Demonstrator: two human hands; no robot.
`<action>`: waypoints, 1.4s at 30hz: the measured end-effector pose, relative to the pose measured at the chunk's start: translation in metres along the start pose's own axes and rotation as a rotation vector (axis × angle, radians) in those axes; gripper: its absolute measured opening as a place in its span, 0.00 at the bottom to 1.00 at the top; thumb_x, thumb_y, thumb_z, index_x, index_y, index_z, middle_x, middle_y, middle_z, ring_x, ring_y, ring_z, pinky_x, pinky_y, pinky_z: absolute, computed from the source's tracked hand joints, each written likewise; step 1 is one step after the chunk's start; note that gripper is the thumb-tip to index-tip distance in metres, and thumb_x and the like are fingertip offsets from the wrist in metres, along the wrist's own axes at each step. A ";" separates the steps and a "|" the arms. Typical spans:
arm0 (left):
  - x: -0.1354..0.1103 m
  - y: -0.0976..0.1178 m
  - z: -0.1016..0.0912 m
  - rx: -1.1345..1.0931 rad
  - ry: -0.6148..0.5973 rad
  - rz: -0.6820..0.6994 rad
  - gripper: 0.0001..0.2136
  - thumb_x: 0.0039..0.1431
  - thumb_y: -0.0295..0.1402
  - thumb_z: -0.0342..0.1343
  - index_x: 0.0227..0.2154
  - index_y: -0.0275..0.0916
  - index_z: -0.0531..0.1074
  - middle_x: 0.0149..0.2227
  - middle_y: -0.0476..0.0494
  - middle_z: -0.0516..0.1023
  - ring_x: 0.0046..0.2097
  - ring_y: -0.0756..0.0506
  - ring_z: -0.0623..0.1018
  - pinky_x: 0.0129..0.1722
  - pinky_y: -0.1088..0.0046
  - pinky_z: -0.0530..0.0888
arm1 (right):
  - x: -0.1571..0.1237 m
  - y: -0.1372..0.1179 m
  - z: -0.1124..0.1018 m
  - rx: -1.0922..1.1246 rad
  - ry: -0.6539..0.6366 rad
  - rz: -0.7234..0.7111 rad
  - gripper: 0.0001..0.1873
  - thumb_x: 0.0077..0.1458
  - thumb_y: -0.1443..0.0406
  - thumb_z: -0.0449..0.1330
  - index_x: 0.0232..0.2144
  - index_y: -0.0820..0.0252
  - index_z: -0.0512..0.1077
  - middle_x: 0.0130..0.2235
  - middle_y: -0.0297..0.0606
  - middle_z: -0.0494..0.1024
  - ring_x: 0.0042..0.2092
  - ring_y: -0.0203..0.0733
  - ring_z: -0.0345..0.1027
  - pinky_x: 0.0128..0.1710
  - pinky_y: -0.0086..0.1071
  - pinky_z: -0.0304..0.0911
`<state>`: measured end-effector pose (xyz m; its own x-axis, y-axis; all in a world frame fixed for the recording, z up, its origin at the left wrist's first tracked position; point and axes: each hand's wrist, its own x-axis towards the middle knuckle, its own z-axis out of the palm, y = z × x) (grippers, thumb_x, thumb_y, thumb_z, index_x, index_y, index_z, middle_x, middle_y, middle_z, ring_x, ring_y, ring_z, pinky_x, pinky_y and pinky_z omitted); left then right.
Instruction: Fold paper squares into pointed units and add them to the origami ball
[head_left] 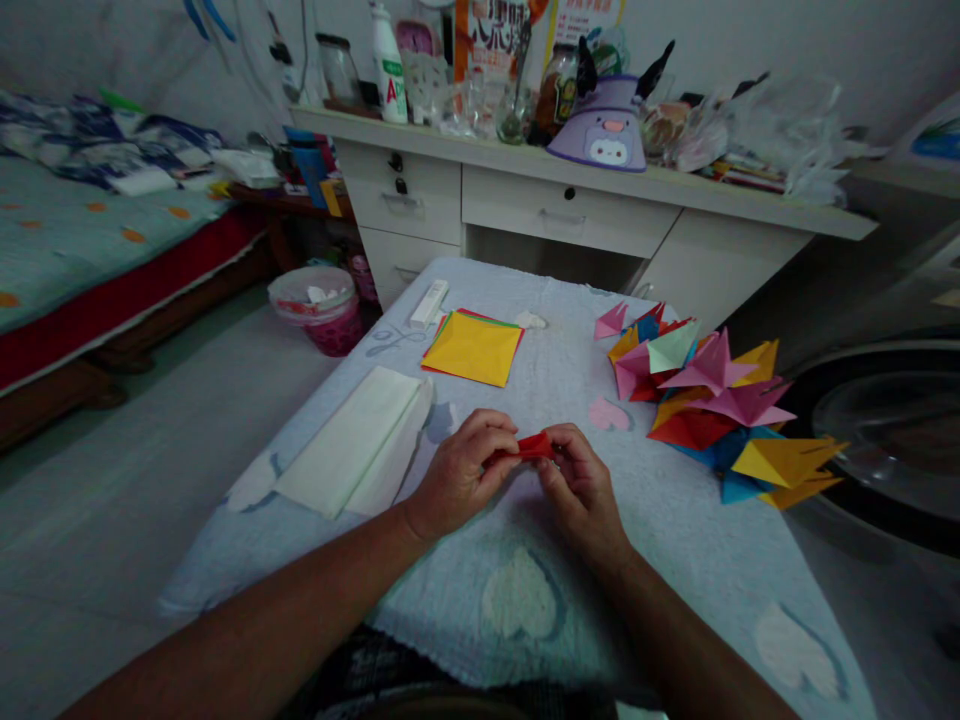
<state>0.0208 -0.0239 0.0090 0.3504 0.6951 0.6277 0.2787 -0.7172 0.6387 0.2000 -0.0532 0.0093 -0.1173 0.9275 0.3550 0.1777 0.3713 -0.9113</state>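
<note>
A small folded piece of red paper (pixel 534 447) is pinched between my two hands, just above the cloth-covered table. My left hand (pixel 469 465) grips its left end with thumb and fingers. On the right end, my right hand (pixel 581 480) closes its thumb and fingertips. Parts of the paper are hidden behind the fingers. Beyond my hands lies a stack of square coloured paper (pixel 476 348) with a yellow sheet on top. Several folded paper cranes (pixel 712 365) in pink, yellow, red, blue and pale green are heaped on the table to the right.
A folded white sheet (pixel 349 435) lies left of my hands. A small white box (pixel 430 303) is by the paper stack. Behind the table stands a white desk (pixel 510 160) crowded with jars and a purple hat (pixel 606 120). A pink bin (pixel 319 305) is on the floor at left.
</note>
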 end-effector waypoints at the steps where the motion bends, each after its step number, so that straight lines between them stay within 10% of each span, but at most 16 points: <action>1: 0.000 0.000 0.000 0.001 -0.009 0.000 0.07 0.60 0.22 0.55 0.35 0.40 0.67 0.42 0.45 0.70 0.45 0.48 0.74 0.41 0.72 0.74 | 0.000 -0.001 0.000 -0.002 -0.002 0.003 0.06 0.62 0.64 0.55 0.41 0.54 0.69 0.39 0.37 0.71 0.42 0.42 0.68 0.42 0.36 0.65; 11: 0.002 0.000 0.002 -0.029 0.007 -0.001 0.13 0.60 0.24 0.57 0.46 0.42 0.68 0.43 0.44 0.73 0.45 0.48 0.75 0.42 0.70 0.75 | 0.001 -0.001 0.000 -0.021 0.020 0.002 0.07 0.61 0.64 0.54 0.40 0.54 0.70 0.38 0.37 0.71 0.41 0.42 0.67 0.41 0.36 0.65; 25: 0.005 -0.001 -0.002 -0.110 0.121 -0.213 0.01 0.57 0.28 0.60 0.33 0.37 0.75 0.39 0.45 0.72 0.40 0.49 0.75 0.38 0.75 0.74 | 0.000 0.005 0.002 -0.042 0.253 0.039 0.13 0.58 0.64 0.58 0.46 0.53 0.64 0.43 0.39 0.69 0.43 0.42 0.67 0.44 0.39 0.66; 42: 0.007 -0.001 -0.001 -0.327 0.156 -0.355 0.04 0.57 0.30 0.60 0.36 0.38 0.76 0.38 0.47 0.72 0.40 0.48 0.75 0.38 0.75 0.73 | -0.003 -0.003 0.000 -0.134 0.072 -0.113 0.21 0.62 0.68 0.54 0.56 0.46 0.66 0.48 0.39 0.69 0.48 0.43 0.67 0.45 0.40 0.66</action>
<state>0.0221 -0.0186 0.0134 0.1400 0.9101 0.3899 0.0525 -0.4001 0.9150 0.2001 -0.0572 0.0115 -0.0746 0.8784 0.4720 0.2967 0.4715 -0.8305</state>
